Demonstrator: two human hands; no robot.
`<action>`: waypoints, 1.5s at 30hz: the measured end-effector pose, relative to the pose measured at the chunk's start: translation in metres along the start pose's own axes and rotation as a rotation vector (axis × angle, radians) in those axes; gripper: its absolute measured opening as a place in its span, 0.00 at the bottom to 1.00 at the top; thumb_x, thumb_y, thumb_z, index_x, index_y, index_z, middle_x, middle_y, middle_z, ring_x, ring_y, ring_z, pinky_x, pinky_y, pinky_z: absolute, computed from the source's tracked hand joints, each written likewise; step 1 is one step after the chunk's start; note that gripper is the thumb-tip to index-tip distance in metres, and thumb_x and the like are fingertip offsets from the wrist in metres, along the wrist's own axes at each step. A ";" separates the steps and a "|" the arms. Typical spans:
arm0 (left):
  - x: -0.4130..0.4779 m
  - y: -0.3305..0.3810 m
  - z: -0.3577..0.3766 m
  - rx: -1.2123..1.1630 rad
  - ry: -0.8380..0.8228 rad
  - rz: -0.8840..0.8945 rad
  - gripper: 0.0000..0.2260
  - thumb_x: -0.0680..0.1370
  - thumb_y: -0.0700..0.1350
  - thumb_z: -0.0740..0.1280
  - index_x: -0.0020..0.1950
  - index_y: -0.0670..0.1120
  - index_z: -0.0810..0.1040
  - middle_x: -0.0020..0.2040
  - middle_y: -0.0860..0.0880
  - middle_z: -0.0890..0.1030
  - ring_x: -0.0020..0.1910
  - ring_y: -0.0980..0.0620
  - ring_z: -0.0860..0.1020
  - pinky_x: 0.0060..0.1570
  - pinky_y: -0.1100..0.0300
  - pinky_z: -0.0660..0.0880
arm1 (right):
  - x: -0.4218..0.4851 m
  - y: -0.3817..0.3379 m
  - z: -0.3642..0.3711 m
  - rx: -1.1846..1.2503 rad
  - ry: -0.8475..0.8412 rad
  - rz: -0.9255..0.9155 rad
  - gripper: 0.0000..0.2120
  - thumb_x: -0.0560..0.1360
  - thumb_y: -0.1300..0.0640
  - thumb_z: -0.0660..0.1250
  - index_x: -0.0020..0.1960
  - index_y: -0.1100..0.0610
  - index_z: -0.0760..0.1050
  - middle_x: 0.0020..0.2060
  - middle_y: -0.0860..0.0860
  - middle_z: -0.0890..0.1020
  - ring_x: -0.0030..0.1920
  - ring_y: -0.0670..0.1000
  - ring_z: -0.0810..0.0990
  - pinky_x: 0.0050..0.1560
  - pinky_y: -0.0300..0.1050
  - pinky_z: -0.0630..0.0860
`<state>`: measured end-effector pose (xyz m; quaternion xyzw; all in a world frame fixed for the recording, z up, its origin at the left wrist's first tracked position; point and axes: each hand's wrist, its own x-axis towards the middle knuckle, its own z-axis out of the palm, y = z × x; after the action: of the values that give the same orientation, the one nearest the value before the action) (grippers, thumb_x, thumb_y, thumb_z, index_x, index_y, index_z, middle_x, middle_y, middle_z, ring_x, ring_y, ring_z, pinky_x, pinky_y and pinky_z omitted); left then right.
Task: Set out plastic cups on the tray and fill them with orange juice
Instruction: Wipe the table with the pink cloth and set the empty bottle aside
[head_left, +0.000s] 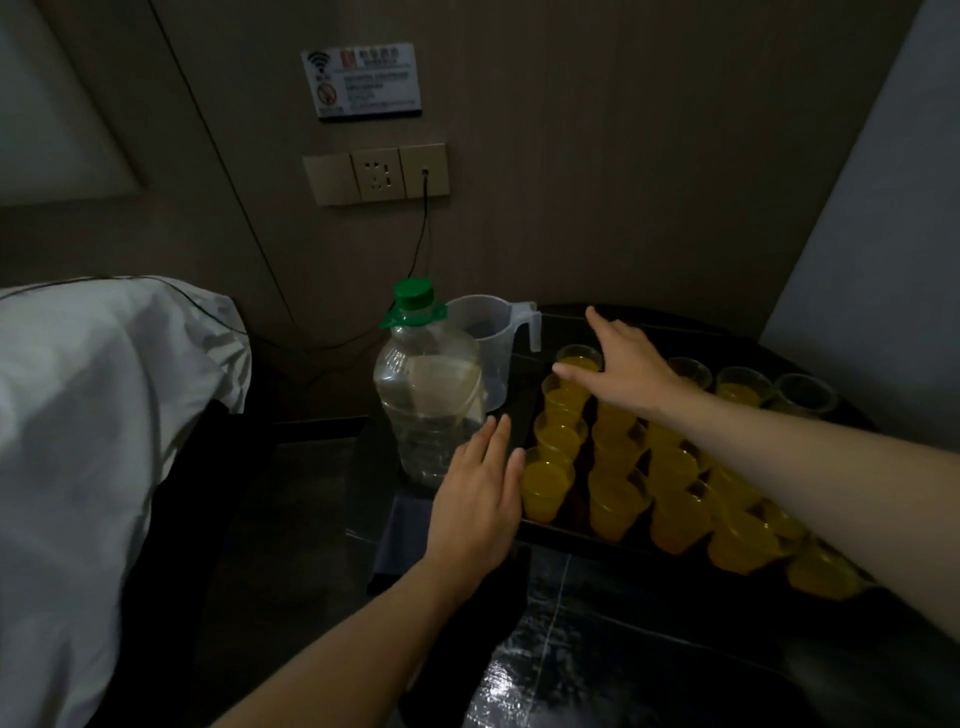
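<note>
Several clear plastic cups of orange juice (618, 499) stand in rows on a dark tray (566, 535) on the black table. My right hand (618, 369) reaches over the far left corner of the rows, fingers spread, with the thumb and fingertips at the rim of the far corner cup (574, 358); a grip is not clear. My left hand (478, 493) hovers flat and open at the tray's near left edge, beside the nearest corner cup (545, 488). A nearly empty cup (805, 395) stands at the far right.
A large clear bottle (426, 400) with a green cap stands left of the tray, with an empty clear measuring jug (488, 338) behind it. A white cloth (104, 415) covers something at left. A wall socket (376, 174) with a cable is above.
</note>
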<state>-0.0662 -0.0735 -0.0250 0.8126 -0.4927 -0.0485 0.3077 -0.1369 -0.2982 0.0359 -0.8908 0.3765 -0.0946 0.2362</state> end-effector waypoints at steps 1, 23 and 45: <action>0.005 0.005 -0.001 -0.025 -0.004 -0.006 0.23 0.87 0.52 0.51 0.82 0.47 0.57 0.81 0.49 0.61 0.79 0.53 0.59 0.73 0.65 0.52 | -0.004 0.003 -0.002 0.010 -0.004 0.003 0.45 0.77 0.34 0.66 0.83 0.49 0.47 0.82 0.53 0.56 0.81 0.56 0.51 0.78 0.62 0.59; 0.120 0.027 0.033 -0.108 -0.097 -0.180 0.10 0.86 0.49 0.56 0.52 0.49 0.75 0.47 0.47 0.79 0.45 0.50 0.80 0.51 0.47 0.80 | -0.065 0.167 -0.069 0.106 0.096 0.223 0.31 0.83 0.34 0.43 0.82 0.46 0.53 0.82 0.48 0.55 0.82 0.51 0.46 0.80 0.58 0.45; 0.178 -0.010 0.070 -0.579 -0.168 -0.758 0.09 0.84 0.38 0.59 0.60 0.40 0.76 0.43 0.44 0.75 0.39 0.48 0.73 0.43 0.53 0.74 | -0.084 0.276 -0.048 0.499 0.268 0.900 0.27 0.85 0.40 0.51 0.51 0.60 0.79 0.49 0.57 0.79 0.46 0.55 0.77 0.54 0.53 0.74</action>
<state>0.0055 -0.2497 -0.0472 0.8091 -0.1513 -0.3576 0.4411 -0.3851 -0.4218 -0.0575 -0.5378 0.7145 -0.1837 0.4080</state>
